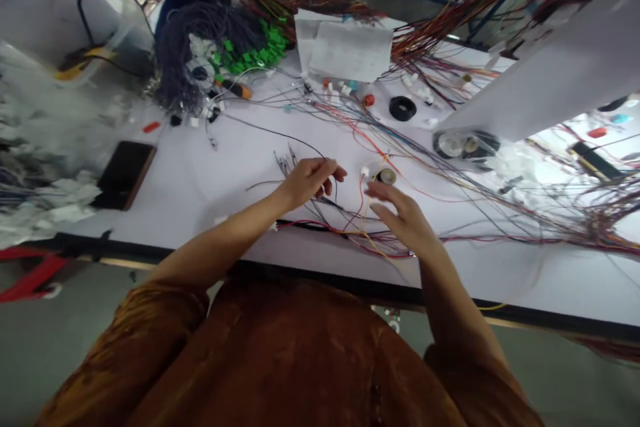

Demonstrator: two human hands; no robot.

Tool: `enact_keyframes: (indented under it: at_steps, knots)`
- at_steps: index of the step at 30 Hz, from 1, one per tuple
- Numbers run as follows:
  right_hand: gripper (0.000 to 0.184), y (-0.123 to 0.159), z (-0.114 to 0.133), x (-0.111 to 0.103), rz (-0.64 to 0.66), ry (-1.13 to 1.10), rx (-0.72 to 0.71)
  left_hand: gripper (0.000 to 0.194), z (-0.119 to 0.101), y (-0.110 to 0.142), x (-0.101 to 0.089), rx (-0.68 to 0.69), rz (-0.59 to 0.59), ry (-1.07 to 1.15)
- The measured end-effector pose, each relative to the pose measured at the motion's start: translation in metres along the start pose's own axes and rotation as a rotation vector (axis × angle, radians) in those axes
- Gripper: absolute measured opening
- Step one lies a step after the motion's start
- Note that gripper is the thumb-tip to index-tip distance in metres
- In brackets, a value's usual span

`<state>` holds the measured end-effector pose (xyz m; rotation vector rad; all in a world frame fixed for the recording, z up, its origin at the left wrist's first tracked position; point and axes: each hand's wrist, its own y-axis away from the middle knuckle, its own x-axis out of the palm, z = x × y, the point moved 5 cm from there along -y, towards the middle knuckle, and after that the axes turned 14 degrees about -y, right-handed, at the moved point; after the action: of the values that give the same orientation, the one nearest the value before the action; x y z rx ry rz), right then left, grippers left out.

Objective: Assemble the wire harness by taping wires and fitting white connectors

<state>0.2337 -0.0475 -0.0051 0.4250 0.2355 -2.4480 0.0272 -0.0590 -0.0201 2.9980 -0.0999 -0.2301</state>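
My left hand (310, 180) hovers over the white worktable (200, 180) with its fingers curled around thin black wires (295, 140) whose bare metal ends fan out to its left. My right hand (403, 213) lies to the right with fingers stretched out flat, holding nothing, over a tangle of red, yellow and black wires (360, 227). Just beyond its fingertips sit a small white connector (365, 172) and a small round black part (387, 176).
A dark phone (124, 173) lies at the left. A purple wire coil (200, 33) and green connectors (260, 50) sit at the back, with papers (347, 50), a black tape roll (403, 108) and wire bundles (550, 207) running right. The table's black front edge (350, 283) is near my body.
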Motion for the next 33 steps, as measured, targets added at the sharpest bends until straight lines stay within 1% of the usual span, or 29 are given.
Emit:
enact_keyframes:
  at_steps: [1, 2, 4, 6, 8, 11, 12, 14, 16, 17, 19, 20, 22, 23, 25, 27, 29, 31, 33]
  knots:
    - [0.038, -0.02, 0.01, 0.015, -0.024, -0.052, -0.038, 0.035, 0.002, 0.008, 0.006, 0.007, 0.018, -0.067]
    - [0.036, -0.039, 0.019, 0.032, -0.038, -0.117, -0.054, 0.034, 0.004, 0.015, 0.011, 0.01, 0.018, -0.125]
    - [0.027, -0.072, 0.035, 0.07, 0.041, -0.22, -0.041, 0.032, 0.009, 0.027, 0.012, 0.002, -0.045, -0.204]
    - [0.023, -0.093, 0.053, 0.103, 0.132, -0.304, -0.042, 0.031, 0.015, 0.039, 0.001, -0.01, -0.14, -0.257]
    - [0.022, -0.103, 0.072, 0.123, 0.192, -0.363, -0.075, 0.032, 0.021, 0.055, -0.016, -0.005, -0.181, -0.321]
    - [0.021, -0.105, 0.096, 0.138, 0.266, -0.39, -0.128, 0.032, 0.035, 0.085, -0.039, 0.021, -0.164, -0.452]
    - [0.021, -0.105, 0.1, 0.141, 0.293, -0.387, -0.141, 0.028, 0.042, 0.095, -0.046, 0.022, -0.174, -0.511]
    - [0.023, -0.104, 0.102, 0.145, 0.326, -0.373, -0.181, 0.023, 0.057, 0.113, -0.056, 0.016, -0.177, -0.697]
    - [0.024, -0.103, 0.094, 0.148, 0.344, -0.336, -0.234, 0.027, 0.072, 0.127, -0.06, 0.01, -0.133, -0.936]
    - [0.023, -0.102, 0.086, 0.149, 0.356, -0.302, -0.243, 0.026, 0.079, 0.132, -0.06, 0.011, -0.101, -1.045]
    - [0.023, -0.098, 0.065, 0.151, 0.385, -0.21, -0.197, 0.018, 0.086, 0.138, -0.06, 0.01, -0.062, -1.187]
    - [0.023, -0.096, 0.053, 0.151, 0.396, -0.168, -0.153, 0.015, 0.087, 0.138, -0.061, 0.005, -0.067, -1.209]
    - [0.022, -0.091, 0.034, 0.146, 0.386, -0.129, -0.075, 0.015, 0.083, 0.137, -0.064, -0.008, -0.124, -1.153]
    - [0.022, -0.088, 0.027, 0.14, 0.359, -0.126, -0.05, 0.015, 0.079, 0.135, -0.066, -0.016, -0.162, -1.071]
    - [0.02, -0.082, 0.019, 0.125, 0.277, -0.111, -0.032, 0.017, 0.073, 0.13, -0.07, -0.023, -0.22, -0.815]
    - [0.018, -0.075, 0.018, 0.108, 0.206, -0.047, -0.046, 0.022, 0.069, 0.121, -0.07, -0.027, -0.221, -0.512]
    - [0.018, -0.067, 0.02, 0.094, 0.183, 0.031, -0.075, 0.025, 0.069, 0.112, -0.069, -0.052, -0.203, -0.252]
    - [0.02, -0.058, 0.022, 0.085, 0.193, 0.086, -0.103, 0.027, 0.07, 0.103, -0.067, -0.084, -0.235, -0.083]
    - [0.023, -0.051, 0.021, 0.082, 0.212, 0.119, -0.121, 0.029, 0.071, 0.097, -0.066, -0.1, -0.314, -0.011]
